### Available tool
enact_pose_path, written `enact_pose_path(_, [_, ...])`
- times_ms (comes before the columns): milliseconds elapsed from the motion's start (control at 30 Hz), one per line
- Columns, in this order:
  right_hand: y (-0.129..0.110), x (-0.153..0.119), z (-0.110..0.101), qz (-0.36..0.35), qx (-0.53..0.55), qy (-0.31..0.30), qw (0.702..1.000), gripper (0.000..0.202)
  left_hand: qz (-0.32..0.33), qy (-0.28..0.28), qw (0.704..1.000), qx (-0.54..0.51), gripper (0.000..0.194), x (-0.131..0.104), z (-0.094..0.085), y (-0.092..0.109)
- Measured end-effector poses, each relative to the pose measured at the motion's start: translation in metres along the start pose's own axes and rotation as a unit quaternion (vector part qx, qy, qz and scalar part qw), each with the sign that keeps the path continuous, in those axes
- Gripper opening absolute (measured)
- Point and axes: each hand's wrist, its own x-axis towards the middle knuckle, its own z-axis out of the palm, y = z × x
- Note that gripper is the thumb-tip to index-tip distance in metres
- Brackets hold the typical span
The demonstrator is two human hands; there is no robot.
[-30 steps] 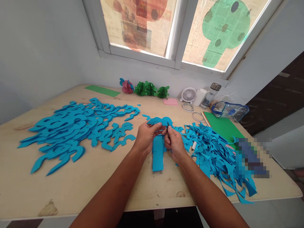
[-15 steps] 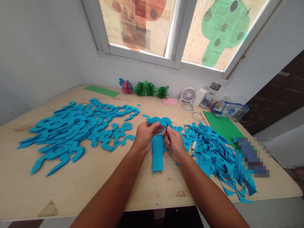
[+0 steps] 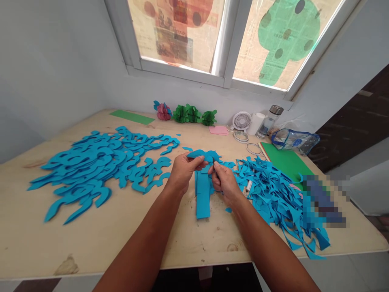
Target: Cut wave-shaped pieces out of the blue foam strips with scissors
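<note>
Pinched between the thumb and fingers of my left hand (image 3: 186,169) is a curved piece of blue paper (image 3: 197,153). My right hand (image 3: 225,178) is closed around small dark scissors (image 3: 214,162), their blades at the paper's right part and mostly hidden by the fingers. Below both hands lie folded blue paper strips (image 3: 203,200), flat on the table. Beside my right hand spreads a heap of blue paper scraps (image 3: 267,188), with a white marker (image 3: 249,186) at its near side. To the left sits a large pile of wavy blue cut-outs (image 3: 100,158).
Along the wall stand green paper figures (image 3: 192,114), a pink one (image 3: 163,111), a small white fan (image 3: 241,121) and a glass bottle (image 3: 270,121). Tape rolls (image 3: 240,137), a clear pouch (image 3: 296,141) and green sheets (image 3: 285,163) lie at the right. A green strip (image 3: 131,117) lies back left.
My left hand has shifted very slightly left with the paper. The whole view has drifted a little; both hands keep their holds at almost the same spot.
</note>
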Motion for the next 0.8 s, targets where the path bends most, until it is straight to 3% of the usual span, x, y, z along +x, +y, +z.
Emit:
enact_pose_path(300, [0.0006,0.0009,-0.0002,-0.001,-0.007,0.001,1.0,0.047,0.013,-0.03,0.998,0.061,0.021,0.002,-0.0066,0.0014])
enact_pose_path(800, [-0.0009,0.0012,-0.0003,0.004,-0.011,-0.006,1.0,0.047,-0.005,-0.016,0.998,0.057,0.019,0.0038,-0.0075,0.0023])
